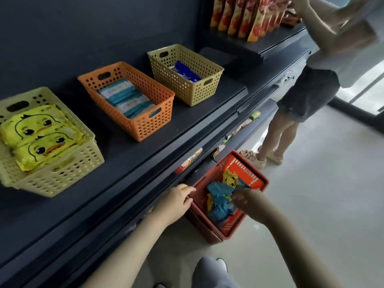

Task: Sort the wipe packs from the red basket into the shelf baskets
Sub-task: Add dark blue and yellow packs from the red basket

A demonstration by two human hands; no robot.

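The red basket stands on the floor below the shelf and holds several teal wipe packs and a yellow duck pack. My right hand reaches into it, blurred, its fingers curled down on the teal packs. My left hand rests at the basket's left rim with loose fingers, holding nothing. On the shelf stand a pale yellow basket with yellow duck packs, an orange basket with teal-and-white packs, and a tan basket with a dark blue pack.
Another person stands at the right end of the shelving, reaching up to orange snack bags. A lower shelf carries small packets. My knee shows at the bottom. Pale floor stretches to the right.
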